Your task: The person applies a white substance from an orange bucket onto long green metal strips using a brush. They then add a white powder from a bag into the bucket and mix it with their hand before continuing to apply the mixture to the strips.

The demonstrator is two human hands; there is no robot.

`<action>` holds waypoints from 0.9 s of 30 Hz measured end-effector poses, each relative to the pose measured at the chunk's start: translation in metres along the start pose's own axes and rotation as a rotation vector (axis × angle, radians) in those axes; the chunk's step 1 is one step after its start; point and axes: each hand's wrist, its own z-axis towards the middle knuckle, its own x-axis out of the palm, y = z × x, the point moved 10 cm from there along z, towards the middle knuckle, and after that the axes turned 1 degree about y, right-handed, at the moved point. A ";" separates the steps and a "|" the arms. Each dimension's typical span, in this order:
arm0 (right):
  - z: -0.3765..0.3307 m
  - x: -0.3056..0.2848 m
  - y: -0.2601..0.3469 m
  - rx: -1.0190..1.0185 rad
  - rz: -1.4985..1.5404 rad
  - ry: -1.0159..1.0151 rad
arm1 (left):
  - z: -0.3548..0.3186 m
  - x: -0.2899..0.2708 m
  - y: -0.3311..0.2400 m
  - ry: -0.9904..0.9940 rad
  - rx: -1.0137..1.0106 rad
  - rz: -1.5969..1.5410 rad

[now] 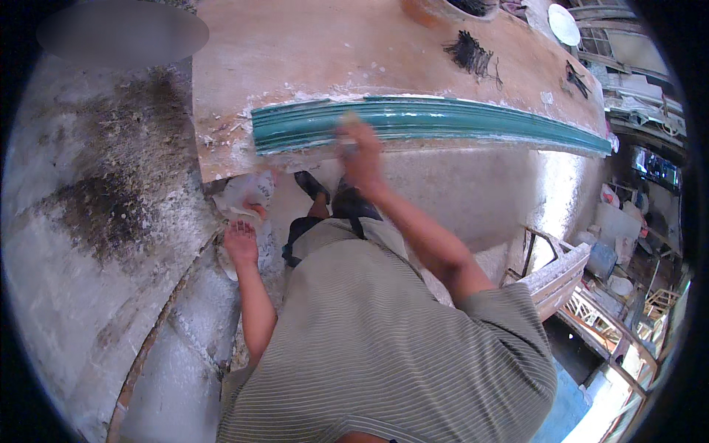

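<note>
Right hand [360,151]: raised to the near edge of the tabletop [310,52], blurred; fingers curled around a small pale object [350,118], too blurred to identify, pressed on the green moulding. Grip: closed on that object.
Left hand [241,242]: low, beside the tabletop's corner, palm flat, fingers spread. Grip: wide, holding nothing that I can see; fingertips just at a white plastic bag [247,193].
Green moulding [436,122]: long teal strip with lengthwise ridges, glossy, lying along the front edge of the tabletop; one end near the left corner, the other running off to the right.
Tabletop: broad brown board, smooth, dusted white; crusted white plaster crumbs [221,133] along the edge by the moulding's left end.
On the tabletop, well apart from the hands: a tuft of dark fibres [469,53], a smaller dark scrap [576,77], a white round dish [564,24] at the far end.
Below the tabletop: pale rough wall face; feet in dark sandals [314,188] close to the white bag.
Floor [96,221]: grey, plaster-caked, with dark sooty patches on the left.
Right of the person: a white-crusted wooden trough [557,273]; beyond it cluttered frames and pale boards, too small to tell.
Clothing: olive striped shirt [384,340] fills the lower centre and hides the floor beneath.
</note>
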 end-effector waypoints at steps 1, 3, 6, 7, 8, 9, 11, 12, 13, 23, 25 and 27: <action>-0.002 0.044 0.018 -0.014 0.067 0.065 | 0.013 -0.017 0.007 -0.024 -0.015 0.039; 0.011 0.108 0.075 0.064 0.283 0.407 | 0.029 -0.066 0.026 -0.110 -0.054 0.291; 0.017 0.160 0.100 0.267 0.825 0.538 | 0.025 -0.100 0.043 -0.134 -0.145 0.671; 0.023 0.134 0.089 0.182 0.657 0.408 | 0.025 -0.104 0.049 -0.126 -0.161 0.741; 0.026 0.102 0.076 0.102 0.486 0.281 | 0.027 -0.105 0.052 -0.120 -0.177 0.814; 0.025 0.069 0.064 0.024 0.312 0.159 | 0.033 -0.103 0.055 -0.114 -0.191 0.888; 0.002 0.017 -0.052 0.170 0.308 0.081 | 0.054 -0.090 0.061 -0.046 -0.191 0.987; -0.002 -0.025 -0.092 0.407 0.528 0.109 | 0.063 -0.091 0.067 -0.025 -0.189 1.016; -0.004 -0.081 -0.127 0.326 0.160 0.127 | 0.069 -0.079 0.072 -0.012 -0.186 1.046; 0.013 -0.321 -0.250 0.284 -0.853 -0.313 | 0.074 0.065 0.063 0.102 -0.005 0.960; 0.011 -0.251 -0.227 0.301 -0.829 -0.198 | 0.067 0.073 0.069 0.049 -0.002 0.950; 0.004 -0.197 -0.171 0.262 -0.707 -0.166 | 0.087 0.046 0.080 0.080 -0.075 1.012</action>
